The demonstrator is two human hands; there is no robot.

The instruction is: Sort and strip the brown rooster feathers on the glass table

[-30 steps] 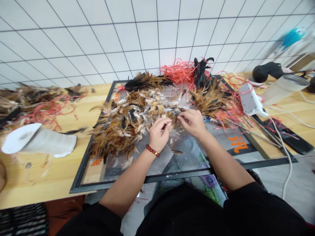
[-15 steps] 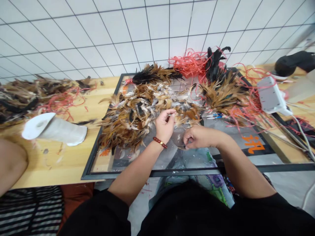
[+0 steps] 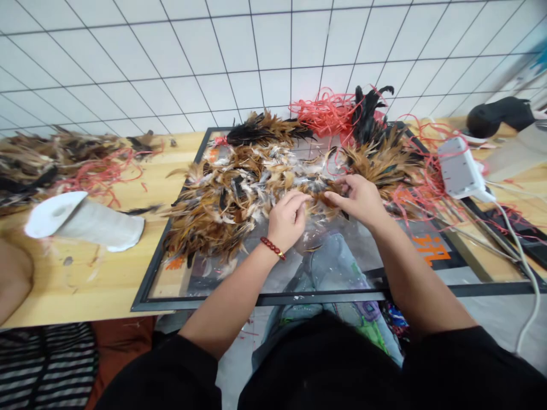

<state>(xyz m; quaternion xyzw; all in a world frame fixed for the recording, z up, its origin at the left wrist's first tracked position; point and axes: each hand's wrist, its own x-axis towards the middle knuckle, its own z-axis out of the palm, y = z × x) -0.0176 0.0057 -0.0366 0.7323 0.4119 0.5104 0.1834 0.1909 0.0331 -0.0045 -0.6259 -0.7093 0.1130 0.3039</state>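
Observation:
Loose brown, black and white feathers [image 3: 239,185] lie in a wide heap on a black-framed glass panel [image 3: 325,296]. My left hand [image 3: 289,219], with a red bead bracelet at the wrist, is at the right front of the heap. Its fingers are pinched together, and what they hold, if anything, is too small to make out. Beside it, my right hand [image 3: 359,199] reaches over the heap's right edge, thumb and fingers apart, near the feathers. One small dark feather [image 3: 313,249] rests on the glass between my forearms.
Tied feather bundles [image 3: 267,128] and pink plastic strings [image 3: 325,117] lie along the back. A white power strip [image 3: 461,168] with a cable is at right. At left are a white roll [image 3: 94,222], more feathers [image 3: 64,156] and another person's arm [image 3: 15,276].
My right hand has moved forward from the near glass to the feathers, and its fingers have opened. A small feather now lies near where it was. My left hand has barely moved.

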